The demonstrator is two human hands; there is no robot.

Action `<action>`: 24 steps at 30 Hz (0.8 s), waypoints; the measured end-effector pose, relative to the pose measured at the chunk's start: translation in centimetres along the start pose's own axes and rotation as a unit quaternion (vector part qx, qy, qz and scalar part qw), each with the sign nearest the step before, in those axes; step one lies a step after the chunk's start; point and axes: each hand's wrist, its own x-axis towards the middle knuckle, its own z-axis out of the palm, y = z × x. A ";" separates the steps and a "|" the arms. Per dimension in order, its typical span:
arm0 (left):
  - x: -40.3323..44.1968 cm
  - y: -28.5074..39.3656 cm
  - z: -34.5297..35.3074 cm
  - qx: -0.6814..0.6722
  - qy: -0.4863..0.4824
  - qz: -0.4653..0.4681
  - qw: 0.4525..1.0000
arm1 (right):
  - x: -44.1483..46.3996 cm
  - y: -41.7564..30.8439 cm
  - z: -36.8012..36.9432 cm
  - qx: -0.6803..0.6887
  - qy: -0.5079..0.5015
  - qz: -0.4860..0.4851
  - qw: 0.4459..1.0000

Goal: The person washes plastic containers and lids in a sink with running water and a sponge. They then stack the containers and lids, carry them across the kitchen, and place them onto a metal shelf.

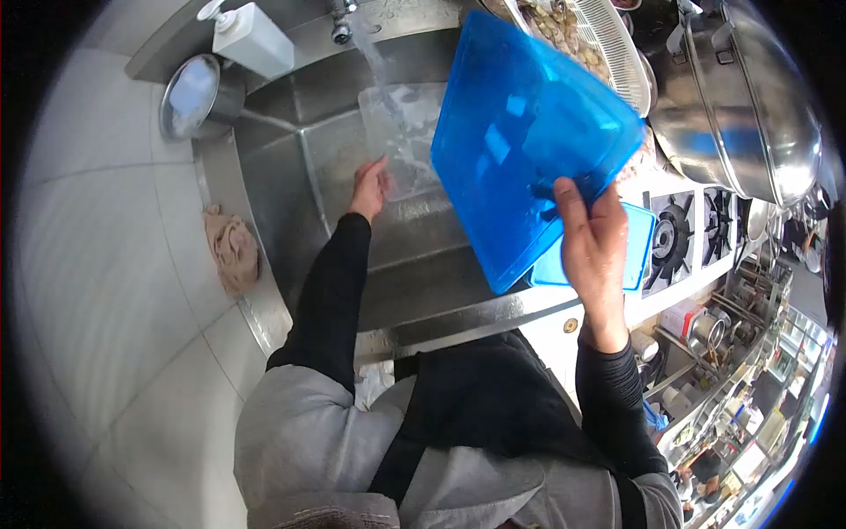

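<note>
My right hand (595,242) grips a wet blue plastic lid (493,194) by its near right corner, thumb on top. The lid is tilted over the right side of the steel sink (405,238). Under it, a second blue-rimmed lid (648,251) lies partly hidden at the counter. My left hand (370,188) is over the sink with nothing visible in it, its fingers loosely bent and the index finger stretched out. Just beyond it lies a clear plastic piece (379,123) in the sink, and water runs onto it from the tap (342,31).
A white pump bottle (256,42) and a metal pot (227,97) stand at the left back. A brown cloth (231,251) lies on the left rim. At right are a white basket (621,44) of food, a large steel pot (740,106) and gas burners (670,238).
</note>
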 end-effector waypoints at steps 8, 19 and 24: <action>-12.1 13.0 11.7 0.372 -0.134 0.126 0.910 | -1.6 -3.0 -8.4 0.061 0.074 -0.119 0.988; -11.8 -5.5 0.0 0.598 0.194 0.087 0.773 | -4.5 -1.6 -14.3 0.155 0.099 -0.143 0.973; -5.3 -9.4 -11.1 0.405 0.150 -0.071 0.899 | -4.3 -2.1 -15.6 0.238 0.168 -0.169 0.941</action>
